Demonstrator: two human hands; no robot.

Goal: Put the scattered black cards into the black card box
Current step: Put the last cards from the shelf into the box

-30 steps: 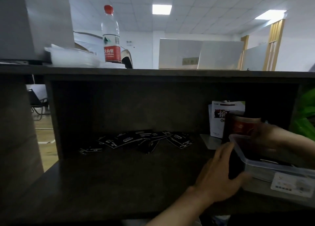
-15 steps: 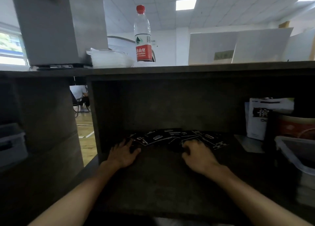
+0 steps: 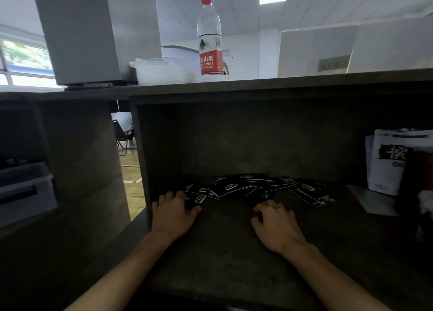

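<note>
1. Both hands are resting palm-down on the shelf floor [image 3: 234, 259] at the front edge of the card spread. Left hand [image 3: 174, 213] is lying w/ fingers over the leftmost black cards [image 3: 236, 188], thumb tucking toward a card edge; whether it's actually pinching one, can't tell. Right hand [image 3: 275, 226] has fingers curled down, tips touching the shelf just in front of the cards' mid-right part; nothing visibly gripped.
2. Cards are lying fanned and overlapping at the back of the cubby, running from the left hand rightward, w/ one loose card [image 3: 312, 194] lying apart to the right, beyond the right hand.
3. Step in hand, by my read: gathering. Hands are bracketing the spread from the front, likely about to sweep it into one stack.
4. Next move is calling for raking the cards together, squaring them, lifting the stack, and not missing that right-side straggler (flat cards on a flat shelf are fiddly to lift, so sliding them forward may help).
5. Black card box: not clearly identifiable here; dark items at the far right edge are too dim and cropped to call.
6. Outward: white printed packet [image 3: 393, 160] is standing at the cubby's right; water bottle [image 3: 209, 36] and a pile of clear plastic [image 3: 164, 72] are sitting on the top board above.
</note>
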